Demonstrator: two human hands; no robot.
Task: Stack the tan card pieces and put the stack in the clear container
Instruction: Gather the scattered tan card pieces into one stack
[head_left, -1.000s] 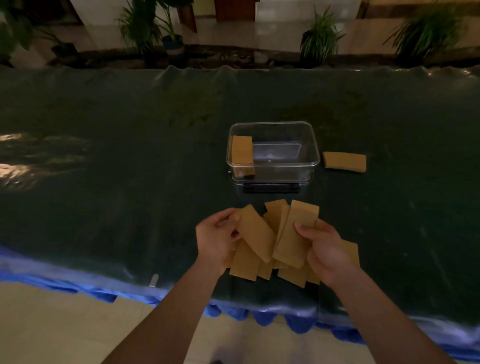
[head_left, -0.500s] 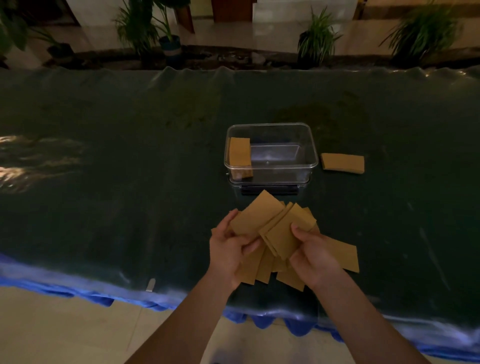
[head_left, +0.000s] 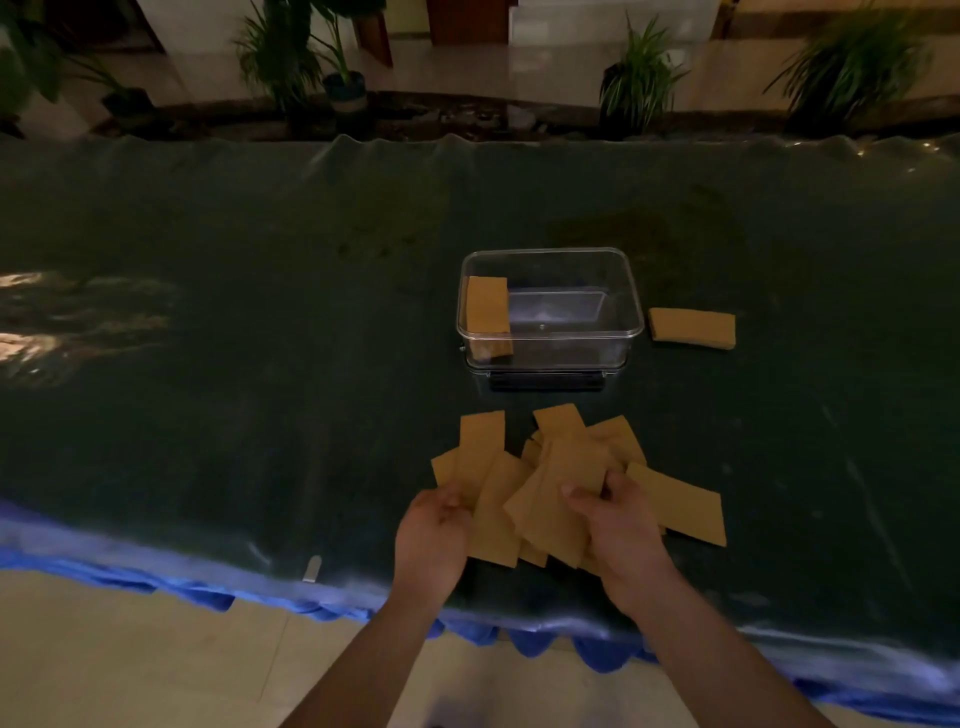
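Observation:
Several tan card pieces (head_left: 550, 478) lie fanned and overlapping on the dark green table cover near the front edge. My left hand (head_left: 434, 530) pinches the left pieces of the fan at their near ends. My right hand (head_left: 615, 525) grips a few pieces in the middle, thumb on top. The clear container (head_left: 621, 332) stands open just beyond the pile, with one tan stack (head_left: 487, 306) leaning inside against its left wall. Another tan stack (head_left: 693, 328) lies flat on the table to the container's right.
The table (head_left: 260, 364) is covered in dark green sheeting with a blue skirt along the front edge (head_left: 156, 584). A small metal clip (head_left: 311, 569) sits on that edge. Potted plants (head_left: 639, 78) line the floor beyond the far edge.
Both hands have dropped lower and nearer to me. The fan of pieces, gathered together half a second ago, is now spread wider on the table.

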